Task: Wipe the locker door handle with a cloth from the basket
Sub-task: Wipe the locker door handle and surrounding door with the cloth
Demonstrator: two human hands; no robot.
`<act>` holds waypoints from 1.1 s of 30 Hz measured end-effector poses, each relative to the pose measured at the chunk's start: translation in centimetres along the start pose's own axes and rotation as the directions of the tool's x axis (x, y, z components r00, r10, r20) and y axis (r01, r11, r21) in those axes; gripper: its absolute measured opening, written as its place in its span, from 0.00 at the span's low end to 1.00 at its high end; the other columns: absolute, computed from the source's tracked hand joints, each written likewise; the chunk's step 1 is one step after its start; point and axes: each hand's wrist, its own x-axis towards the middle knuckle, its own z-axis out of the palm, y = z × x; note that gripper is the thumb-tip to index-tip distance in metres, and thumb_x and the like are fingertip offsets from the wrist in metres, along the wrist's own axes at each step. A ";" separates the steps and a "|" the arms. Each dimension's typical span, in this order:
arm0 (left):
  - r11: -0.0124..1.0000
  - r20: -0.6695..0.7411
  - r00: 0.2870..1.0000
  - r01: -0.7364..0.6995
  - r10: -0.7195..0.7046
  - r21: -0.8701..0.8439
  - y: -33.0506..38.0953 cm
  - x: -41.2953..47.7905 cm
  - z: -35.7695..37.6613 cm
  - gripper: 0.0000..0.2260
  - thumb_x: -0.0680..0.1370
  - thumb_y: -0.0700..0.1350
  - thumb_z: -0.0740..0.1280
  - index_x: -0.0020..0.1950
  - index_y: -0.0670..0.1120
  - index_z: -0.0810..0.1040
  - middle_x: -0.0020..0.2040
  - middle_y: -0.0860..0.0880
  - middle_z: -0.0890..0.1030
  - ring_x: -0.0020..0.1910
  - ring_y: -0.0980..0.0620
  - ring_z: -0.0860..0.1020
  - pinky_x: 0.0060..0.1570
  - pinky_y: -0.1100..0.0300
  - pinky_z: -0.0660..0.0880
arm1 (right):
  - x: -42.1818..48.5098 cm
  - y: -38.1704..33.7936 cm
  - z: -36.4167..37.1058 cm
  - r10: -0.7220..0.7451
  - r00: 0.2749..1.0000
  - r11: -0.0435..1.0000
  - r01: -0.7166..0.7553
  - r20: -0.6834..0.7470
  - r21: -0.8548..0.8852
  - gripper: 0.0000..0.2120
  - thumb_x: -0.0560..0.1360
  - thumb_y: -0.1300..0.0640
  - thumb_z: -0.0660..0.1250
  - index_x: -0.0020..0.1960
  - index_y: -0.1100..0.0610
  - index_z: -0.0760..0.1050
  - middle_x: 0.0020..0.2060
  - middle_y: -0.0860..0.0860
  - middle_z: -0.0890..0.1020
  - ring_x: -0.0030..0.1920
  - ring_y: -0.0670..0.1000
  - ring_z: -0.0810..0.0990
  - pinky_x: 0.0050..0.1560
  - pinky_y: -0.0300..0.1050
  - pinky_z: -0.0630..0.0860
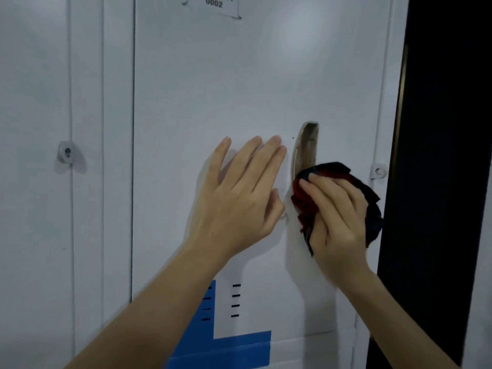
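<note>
A white locker door (213, 89) fills the view. Its recessed vertical handle (306, 145) sits right of centre, the inside looking grimy. My right hand (335, 217) grips a crumpled red and dark blue cloth (370, 206) and presses it against the lower part of the handle, hiding that part. My left hand (239, 193) lies flat against the door just left of the handle, fingers straight and spread. The basket is out of view.
A label reading 0002 (213, 4) hangs at the door's top. A lock hasp (379, 171) sits at the door's right edge, another lock (68, 153) on the neighbouring door to the left. Blue tape (234, 347) and vent slots (235, 300) lie lower down. A dark gap (439, 155) borders the right.
</note>
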 end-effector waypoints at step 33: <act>1.000 0.004 1.000 0.011 -0.011 0.019 0.3 -0.3 0.1 0.23 0.75 0.47 0.59 0.70 0.42 0.70 0.70 0.46 0.71 0.67 0.48 0.67 0.70 0.47 0.55 | -1.7 -1.1 -1.1 0.044 0.998 0.999 -0.044 0.034 0.017 0.16 0.84 0.60 0.51 0.59 0.65 0.76 0.55 0.61 0.79 0.58 0.59 0.73 0.60 0.57 0.70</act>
